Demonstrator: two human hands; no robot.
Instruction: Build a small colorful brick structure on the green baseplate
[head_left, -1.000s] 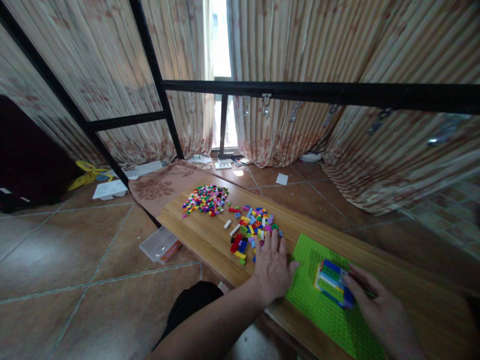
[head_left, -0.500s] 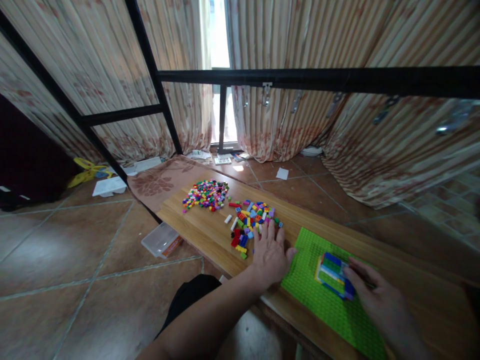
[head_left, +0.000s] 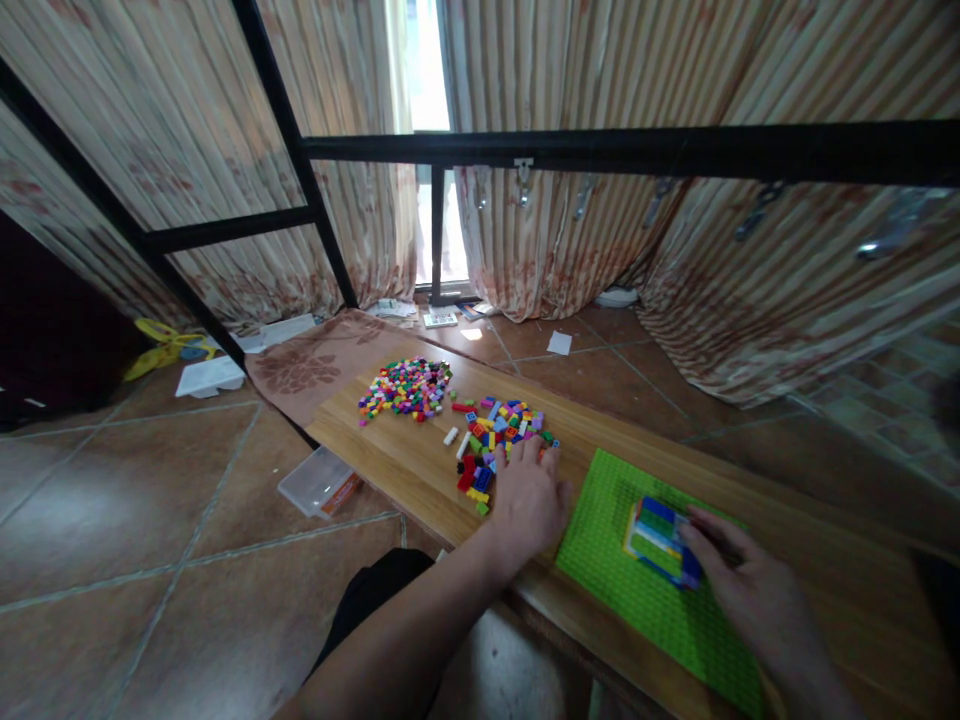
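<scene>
My left hand (head_left: 526, 500) reaches over the near edge of a loose pile of mixed toy bricks (head_left: 487, 425), palm down and holding nothing that I can see. Its fingers are bent and a little apart, with their tips at the bricks. At the right, the thumb and fingers of my right hand (head_left: 750, 575) close on the right side of a small brick build (head_left: 660, 538). Blue, green and white rows show on top of this build, with purple near its right corner. It sits at or just above a green studded baseplate (head_left: 607, 540); any contact is unclear.
A heap of smaller bricks (head_left: 409, 388) lies farther left on the wooden table (head_left: 390, 470). On the floor beside the table is a clear plastic box (head_left: 319, 483). A black metal frame (head_left: 600, 148) crosses in front of the curtains (head_left: 540, 60).
My left hand has drawn slightly back and its fingers have bent more, with the thumb nearer the palm. My right hand keeps its grip on the brick build. The whole view has shifted slightly.
</scene>
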